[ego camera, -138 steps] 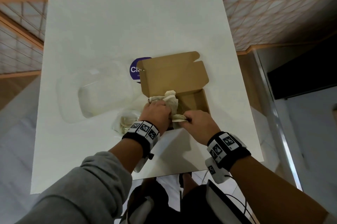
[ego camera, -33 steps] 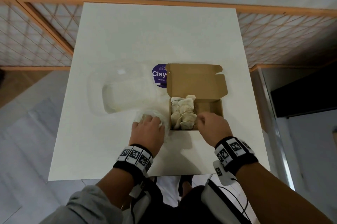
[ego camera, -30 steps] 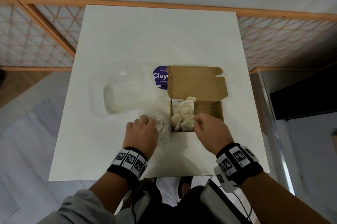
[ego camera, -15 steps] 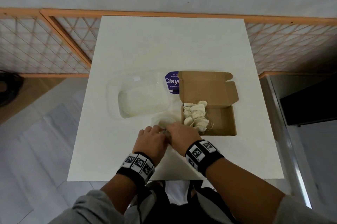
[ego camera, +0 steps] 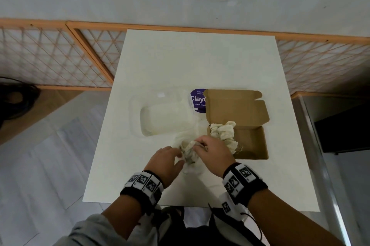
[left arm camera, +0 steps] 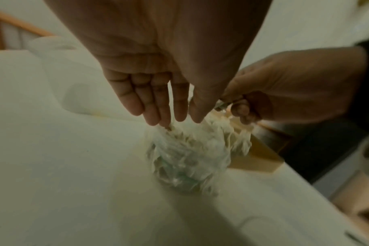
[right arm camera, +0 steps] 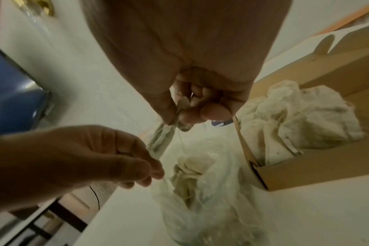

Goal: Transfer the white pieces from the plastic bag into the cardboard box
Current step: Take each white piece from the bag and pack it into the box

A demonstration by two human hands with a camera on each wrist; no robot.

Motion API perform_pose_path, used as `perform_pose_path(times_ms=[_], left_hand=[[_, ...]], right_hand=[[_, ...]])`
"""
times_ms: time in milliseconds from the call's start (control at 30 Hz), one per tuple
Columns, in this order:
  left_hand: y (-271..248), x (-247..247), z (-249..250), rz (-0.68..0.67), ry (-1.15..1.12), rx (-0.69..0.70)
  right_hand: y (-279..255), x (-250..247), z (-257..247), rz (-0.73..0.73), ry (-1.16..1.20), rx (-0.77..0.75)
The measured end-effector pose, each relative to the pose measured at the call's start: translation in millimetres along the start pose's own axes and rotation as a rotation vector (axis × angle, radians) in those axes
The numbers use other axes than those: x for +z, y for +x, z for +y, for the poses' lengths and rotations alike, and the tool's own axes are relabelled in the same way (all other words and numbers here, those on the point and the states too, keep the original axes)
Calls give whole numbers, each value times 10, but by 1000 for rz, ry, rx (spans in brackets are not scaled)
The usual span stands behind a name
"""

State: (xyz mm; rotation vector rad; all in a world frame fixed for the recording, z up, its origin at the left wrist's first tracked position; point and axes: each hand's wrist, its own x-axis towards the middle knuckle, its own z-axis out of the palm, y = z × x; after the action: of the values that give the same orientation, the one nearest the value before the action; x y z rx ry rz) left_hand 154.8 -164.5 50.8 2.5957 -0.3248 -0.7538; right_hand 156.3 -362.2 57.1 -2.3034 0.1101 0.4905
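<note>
I see 1 clear plastic container (ego camera: 164, 117) on the white table (ego camera: 200, 61), a purple label (ego camera: 197, 100) at its far right corner.

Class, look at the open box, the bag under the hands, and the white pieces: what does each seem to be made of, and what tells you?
cardboard box: plain brown cardboard, matte, with folded flaps and cut tabs.
plastic bag: thin clear plastic film, crinkled and faintly shiny; the contents show through.
white pieces: likely a soft off-white gauze or paper mesh, matte, crumpled, with thin strings; uncertain.
</note>
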Motion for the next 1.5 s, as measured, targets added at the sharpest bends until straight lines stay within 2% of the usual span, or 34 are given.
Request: perform_pose_path(times_ms=[167,267,400,500,767,933,1067,1167,1333,1500], left_hand=[[-21,-174,70,34,-337,-46],[-48,-279,154,39,-556,19],[-98,-398,290,212,-536,213],[-131,-483,394,287,-593,237],[-213,-681,564,249,-816,93],[-276,-820,636,221,-1188,-43],[-365,-1008,757,186,-1419,-31],[-456,-1179,879,123,-1542,33],[-636,-1421,1077,54,-1555,133],[-749,-1538,1225,145,-1363,216]], right_hand=[[-121,-200,-109,16,173,-18],[-176,-292,-163,10,274,-7],[-222,-439,-215,-65,451,35],[-241,-536,-244,-98,524,71],[-303,-686,-234,-40,556,48],[-381,-840,-311,-45,680,8],[-417,-924,-430,-41,820,-11],[-450,-1033,-540,-8,849,-37],[-617,-1279,-821,30,784,-180],[-787,-1453,-1069,71,723,-355]])
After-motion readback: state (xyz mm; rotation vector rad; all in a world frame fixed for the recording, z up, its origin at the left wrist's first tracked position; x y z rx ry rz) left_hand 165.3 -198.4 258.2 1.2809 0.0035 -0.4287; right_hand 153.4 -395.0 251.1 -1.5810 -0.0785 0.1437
